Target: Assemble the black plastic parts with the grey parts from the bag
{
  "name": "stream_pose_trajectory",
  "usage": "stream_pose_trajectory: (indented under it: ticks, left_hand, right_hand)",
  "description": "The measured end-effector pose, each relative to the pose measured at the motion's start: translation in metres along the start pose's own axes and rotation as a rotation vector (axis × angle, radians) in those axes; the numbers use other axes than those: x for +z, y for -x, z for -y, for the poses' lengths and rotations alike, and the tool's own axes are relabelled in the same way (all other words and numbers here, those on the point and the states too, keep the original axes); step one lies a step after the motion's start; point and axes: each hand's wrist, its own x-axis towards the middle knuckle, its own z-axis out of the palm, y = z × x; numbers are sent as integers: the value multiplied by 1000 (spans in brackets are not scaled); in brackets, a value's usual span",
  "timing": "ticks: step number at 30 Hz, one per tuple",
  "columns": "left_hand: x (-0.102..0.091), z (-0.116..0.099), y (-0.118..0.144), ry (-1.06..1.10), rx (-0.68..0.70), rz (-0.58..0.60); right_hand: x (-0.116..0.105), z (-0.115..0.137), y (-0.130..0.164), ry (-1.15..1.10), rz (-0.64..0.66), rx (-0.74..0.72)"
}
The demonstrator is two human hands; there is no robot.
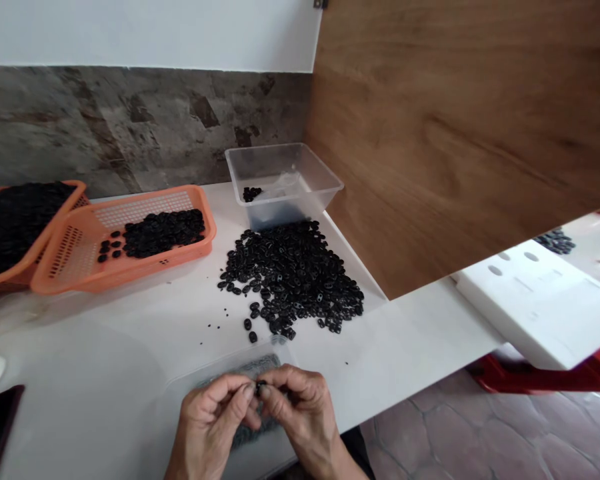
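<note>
Now both hands' fingers [247, 392] pinch small black piece [260, 385].

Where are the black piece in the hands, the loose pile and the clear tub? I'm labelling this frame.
black piece [259, 385], head view, on the bit showing between the fingertips.
pile [293, 277], head view, on its middle.
clear tub [325, 175], head view, on its right wall.

At the near edge of the white desk [130, 347], the left hand [215, 417] and right hand [300, 410] pinch one small black piece [259, 385] between their fingertips, with a heap of black pieces [293, 277] beyond and an orange basket [125, 237] far left.
</note>
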Motion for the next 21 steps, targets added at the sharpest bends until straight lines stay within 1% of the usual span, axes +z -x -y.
stream_pose_trajectory:
  ticks: [4,6,10,13,15,18,21]
  left_hand:
    - [2,2,0,9,14,-7]
    - [2,1,1,16,11,-5]
    - [-3,3,-2,33,-11,27]
    - [-9,9,-7,54,-46,100]
    - [-11,13,-10,78,-71,118]
    - [-11,15,-12,106,-83,115]
    - [-6,11,-11,107,-69,81]
  right_hand:
    - [0,1,-1,53,25,-11]
    - [1,2,-3,-9,23,15]
    - [3,2,-5,-225,14,74]
    - [3,1,-7,-272,8,95]
    - [2,0,-8,-270,5,92]
    - [2,0,-9,-270,-4,87]
    - [4,1,-9,-289,-4,91]
